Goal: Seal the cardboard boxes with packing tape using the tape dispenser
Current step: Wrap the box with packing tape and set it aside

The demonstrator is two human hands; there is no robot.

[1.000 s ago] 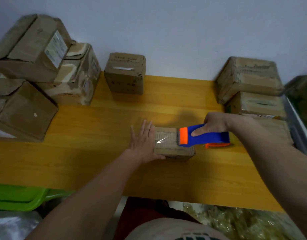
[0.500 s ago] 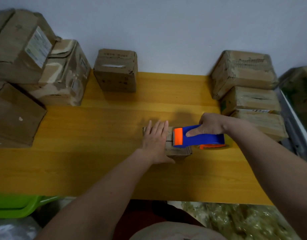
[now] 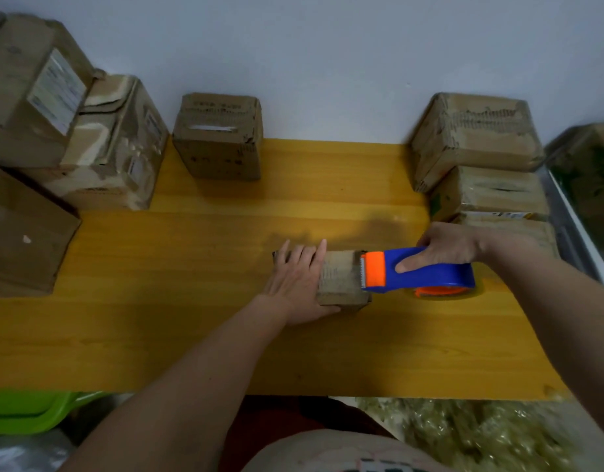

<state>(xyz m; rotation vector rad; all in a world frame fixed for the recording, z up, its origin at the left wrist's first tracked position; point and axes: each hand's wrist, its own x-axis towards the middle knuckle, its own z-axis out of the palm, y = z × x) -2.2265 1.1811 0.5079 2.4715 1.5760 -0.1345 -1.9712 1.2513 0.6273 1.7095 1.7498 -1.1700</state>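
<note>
A small cardboard box (image 3: pixel 339 279) lies on the yellow wooden table (image 3: pixel 198 335), near its middle. My left hand (image 3: pixel 299 281) lies flat on the box's left half with straight fingers, pressing it down. My right hand (image 3: pixel 447 248) grips the handle of a blue and orange tape dispenser (image 3: pixel 416 272), index finger stretched along its side. The dispenser's orange toothed end sits at the box's right edge; its tape roll hangs past the box over the table.
Larger cardboard boxes are piled at the left (image 3: pixel 89 144). One box (image 3: pixel 220 136) stands at the back by the wall. A stack of boxes (image 3: pixel 477 158) sits at the right, close behind my right hand. A green bin (image 3: pixel 24 412) is below the table's front left edge.
My left hand slid from the box's left side onto its top. The dispenser drew back rightward across the box to its right edge.
</note>
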